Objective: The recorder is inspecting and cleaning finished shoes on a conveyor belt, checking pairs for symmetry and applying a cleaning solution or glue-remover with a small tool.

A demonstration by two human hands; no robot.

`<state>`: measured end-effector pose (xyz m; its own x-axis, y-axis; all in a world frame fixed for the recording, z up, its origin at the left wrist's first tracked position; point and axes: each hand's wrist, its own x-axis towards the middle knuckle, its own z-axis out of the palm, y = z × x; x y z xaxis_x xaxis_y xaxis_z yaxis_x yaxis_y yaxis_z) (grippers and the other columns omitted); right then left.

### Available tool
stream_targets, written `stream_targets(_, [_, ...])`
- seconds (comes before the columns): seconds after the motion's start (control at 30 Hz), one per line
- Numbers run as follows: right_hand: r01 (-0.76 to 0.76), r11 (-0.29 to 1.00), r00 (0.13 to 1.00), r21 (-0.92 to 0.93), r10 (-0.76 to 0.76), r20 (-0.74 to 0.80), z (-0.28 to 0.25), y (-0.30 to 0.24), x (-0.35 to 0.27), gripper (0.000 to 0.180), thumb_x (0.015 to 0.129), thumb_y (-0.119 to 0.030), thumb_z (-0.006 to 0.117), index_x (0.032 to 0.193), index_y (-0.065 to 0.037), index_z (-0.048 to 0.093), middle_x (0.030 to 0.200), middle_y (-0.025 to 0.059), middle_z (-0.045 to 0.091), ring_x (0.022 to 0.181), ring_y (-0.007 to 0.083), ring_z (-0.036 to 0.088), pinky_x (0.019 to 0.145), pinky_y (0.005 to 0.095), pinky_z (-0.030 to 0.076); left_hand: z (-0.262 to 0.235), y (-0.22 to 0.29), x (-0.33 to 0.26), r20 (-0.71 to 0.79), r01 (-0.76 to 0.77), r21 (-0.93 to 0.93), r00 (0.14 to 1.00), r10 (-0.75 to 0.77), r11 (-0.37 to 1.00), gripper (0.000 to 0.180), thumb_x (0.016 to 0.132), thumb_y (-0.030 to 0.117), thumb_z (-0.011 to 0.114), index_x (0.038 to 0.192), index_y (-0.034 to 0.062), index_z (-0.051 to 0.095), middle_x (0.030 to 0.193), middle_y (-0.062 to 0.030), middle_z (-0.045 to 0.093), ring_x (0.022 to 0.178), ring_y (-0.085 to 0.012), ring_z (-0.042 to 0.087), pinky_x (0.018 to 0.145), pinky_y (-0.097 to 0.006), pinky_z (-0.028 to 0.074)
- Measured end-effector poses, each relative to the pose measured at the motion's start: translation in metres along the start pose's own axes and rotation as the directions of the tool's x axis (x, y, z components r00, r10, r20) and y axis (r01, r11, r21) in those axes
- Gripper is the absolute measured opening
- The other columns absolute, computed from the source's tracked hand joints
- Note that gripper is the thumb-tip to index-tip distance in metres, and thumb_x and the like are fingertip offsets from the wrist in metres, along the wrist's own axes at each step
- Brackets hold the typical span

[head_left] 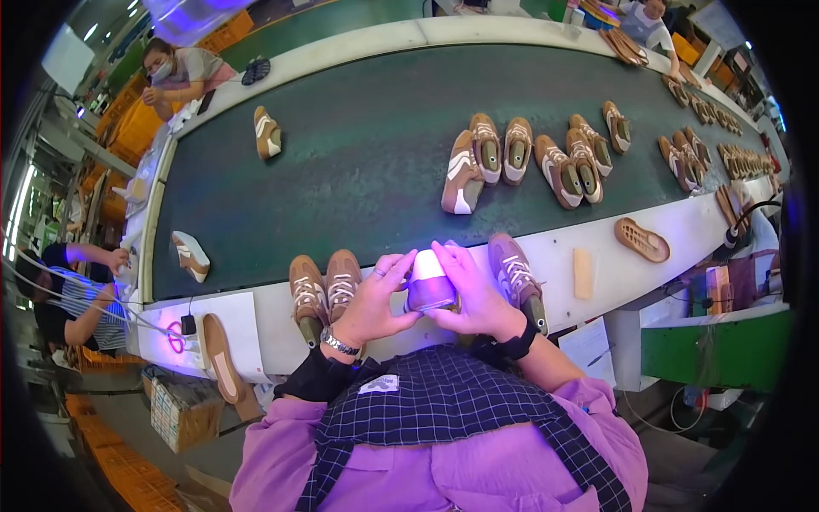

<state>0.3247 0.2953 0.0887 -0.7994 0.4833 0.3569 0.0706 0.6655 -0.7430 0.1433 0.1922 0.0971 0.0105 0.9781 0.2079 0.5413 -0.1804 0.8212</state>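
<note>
A brown sneaker with a white heel or toe end point(430, 277) is held up in front of me, over the white ledge. My left hand point(374, 300) grips its left side, with the fingers curved around it. On the other side, my right hand point(474, 294) presses against it with thumb and fingers. A lit purple tint falls on the shoe and my fingers. Two brown sneakers point(343, 277) stand by my left hand, partly behind my wrist. Another brown sneaker point(514, 269) is beside my right hand, its opening toward me.
A dark green conveyor belt point(358, 128) carries several sneakers point(517, 152). Along the ledge lie a brown outsole point(641, 240), a tan strip point(583, 273), pink-handled scissors point(175, 338) and a long insole-shaped piece point(222, 358). Co-workers sit left, far left and far right.
</note>
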Motion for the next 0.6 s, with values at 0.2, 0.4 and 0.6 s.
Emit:
stream_targets(0.2, [0.063, 0.996, 0.997, -0.066, -0.059, 0.054, -0.007, -0.004, -0.003, 0.084, 0.065, -0.028, 0.069, 0.136, 0.002, 0.033, 0.118, 0.0204, 0.047, 0.112, 0.0357, 0.048, 0.108, 0.0514, 0.021, 0.003, 0.010, 0.003, -0.006, -0.004, 0.199, 1.000, 0.006, 0.980, 0.087, 0.059, 0.015, 0.076, 0.134, -0.0015, 0.036, 0.110, -0.0158, 0.049, 0.094, -0.0245, 0.056, 0.078, -0.031, 0.050])
stream_targets(0.4, [0.101, 0.993, 0.994, -0.065, -0.099, 0.039, -0.007, -0.001, -0.004, 0.080, 0.066, -0.027, 0.069, 0.133, 0.001, 0.037, 0.114, 0.0188, 0.050, 0.108, 0.0347, 0.050, 0.107, 0.0521, 0.021, 0.007, 0.010, 0.003, -0.073, -0.103, 0.198, 0.990, 0.120, 0.975, 0.083, 0.057, 0.014, 0.075, 0.131, -0.0027, 0.042, 0.093, -0.0125, 0.054, 0.081, -0.0231, 0.059, 0.072, -0.032, 0.049])
stream_targets(0.6, [0.131, 0.990, 0.991, -0.059, -0.131, 0.008, -0.006, 0.006, -0.005, 0.075, 0.066, -0.027, 0.069, 0.129, 0.002, 0.040, 0.112, 0.0184, 0.052, 0.104, 0.0344, 0.052, 0.106, 0.0529, 0.022, 0.008, 0.009, 0.006, -0.063, -0.063, 0.211, 0.995, 0.078, 0.975, 0.081, 0.057, 0.014, 0.075, 0.130, -0.0034, 0.043, 0.094, -0.0123, 0.055, 0.083, -0.0226, 0.060, 0.071, -0.030, 0.051])
